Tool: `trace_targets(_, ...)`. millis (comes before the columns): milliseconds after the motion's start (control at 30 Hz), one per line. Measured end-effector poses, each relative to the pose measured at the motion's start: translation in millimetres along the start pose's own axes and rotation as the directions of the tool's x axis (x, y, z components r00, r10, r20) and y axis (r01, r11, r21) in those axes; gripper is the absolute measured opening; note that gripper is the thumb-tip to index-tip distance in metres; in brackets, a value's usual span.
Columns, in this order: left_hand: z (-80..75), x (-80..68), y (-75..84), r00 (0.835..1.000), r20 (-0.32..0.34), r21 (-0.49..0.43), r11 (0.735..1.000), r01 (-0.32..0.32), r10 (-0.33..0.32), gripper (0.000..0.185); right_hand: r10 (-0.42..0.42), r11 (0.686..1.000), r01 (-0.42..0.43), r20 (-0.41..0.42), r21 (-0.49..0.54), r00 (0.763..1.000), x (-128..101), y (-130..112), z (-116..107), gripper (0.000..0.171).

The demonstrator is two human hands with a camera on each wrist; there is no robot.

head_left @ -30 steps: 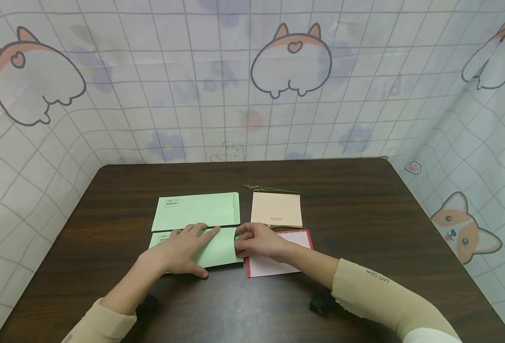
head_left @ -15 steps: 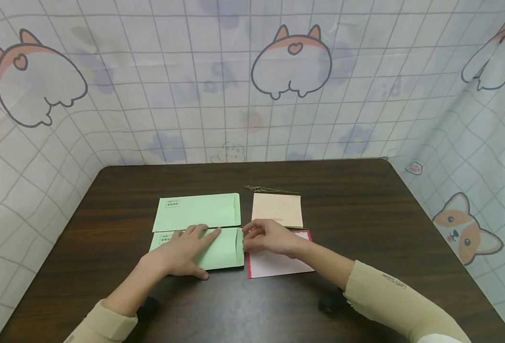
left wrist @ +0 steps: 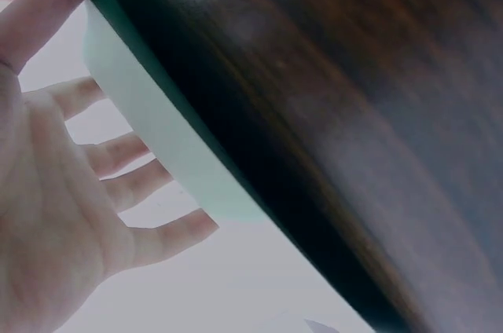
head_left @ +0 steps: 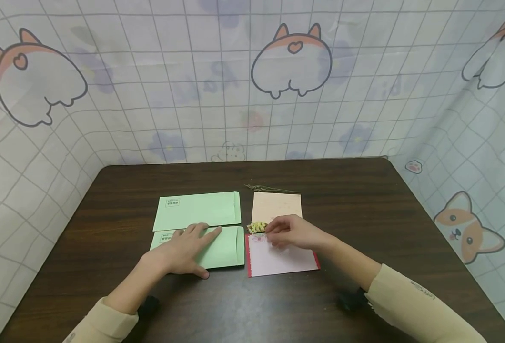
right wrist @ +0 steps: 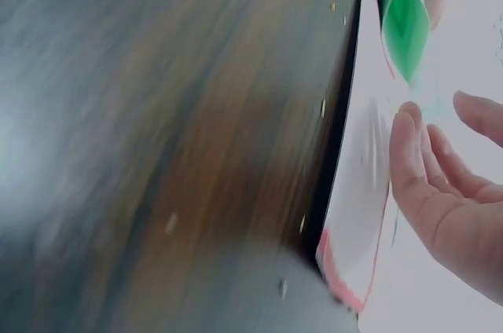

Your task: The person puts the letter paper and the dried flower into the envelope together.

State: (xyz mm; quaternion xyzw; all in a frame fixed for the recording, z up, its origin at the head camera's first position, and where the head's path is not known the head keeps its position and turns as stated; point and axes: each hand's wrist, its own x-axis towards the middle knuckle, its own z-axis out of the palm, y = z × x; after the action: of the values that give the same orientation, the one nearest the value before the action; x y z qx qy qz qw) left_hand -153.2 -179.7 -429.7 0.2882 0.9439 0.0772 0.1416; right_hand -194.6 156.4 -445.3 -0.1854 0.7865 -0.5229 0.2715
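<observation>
My left hand (head_left: 179, 252) rests with spread fingers on the nearer green envelope (head_left: 222, 250). Its thumb lies by the envelope's front edge. In the right wrist view the mouth of that envelope (right wrist: 405, 31) gapes. My right hand (head_left: 297, 232) hovers over a white-pink card (head_left: 274, 262) with a red border, its fingers loosely bent and nothing visible between them. Beside its fingertips lies a yellow dried flower sprig (head_left: 257, 227), its stem hidden by the hand. A beige card (head_left: 276, 204) lies just behind.
A second green envelope (head_left: 198, 211) lies behind the first. Another dried sprig (head_left: 271, 189) runs along the beige card's far edge. All of it lies on a dark wooden table (head_left: 342, 190), backed by a patterned curtain (head_left: 192, 95).
My right hand has come away from the envelope's mouth and moved right over the red-bordered card, uncovering the yellow flower. The envelope's end has settled flatter. My left hand stays put.
</observation>
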Motion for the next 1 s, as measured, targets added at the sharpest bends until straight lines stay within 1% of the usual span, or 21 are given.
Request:
trace_targets(233, 0.0, 0.9, -0.2, 1.0, 0.003, 0.012, 1.0, -0.004, 0.004, 0.109, 0.011, 0.997, -0.013, -0.025, -0.082, 1.0, -11, 8, -20, 0.024)
trace_targets(400, -2.1, 1.2, 0.5, 1.0, 0.004, 0.011, 1.0, -0.002, 0.002, 0.109, 0.002, 0.99, -0.012, -0.067, -0.139, 0.998, -18, 13, -34, 0.021)
trace_targets(533, -2.8, 1.1, 0.4, 1.0, 0.004, 0.014, 1.0, -0.001, 0.001, 0.108, 0.007, 0.99, -0.019, -0.085, -0.142, 0.996, -23, 17, -43, 0.021)
trace_targets(667, -2.4, 1.0, -0.1, 1.0, 0.008, 0.017, 1.0, -0.002, 0.002, 0.108, 0.028, 0.989, -0.043, -0.101, -0.144, 0.994, -29, 22, -50, 0.022)
trace_targets(833, -1.3, 1.1, -0.3, 1.0, 0.012, 0.017, 1.0, -0.002, 0.002, 0.108, 0.048, 0.975, -0.078, -0.146, -0.207, 0.988, -32, 30, -58, 0.019)
trace_targets(1000, -0.8, 1.1, -0.3, 1.0, 0.014, 0.019, 1.0, 0.002, -0.002, 0.109, 0.049, 0.964, -0.09, -0.166, -0.25, 0.985, -33, 34, -62, 0.019)
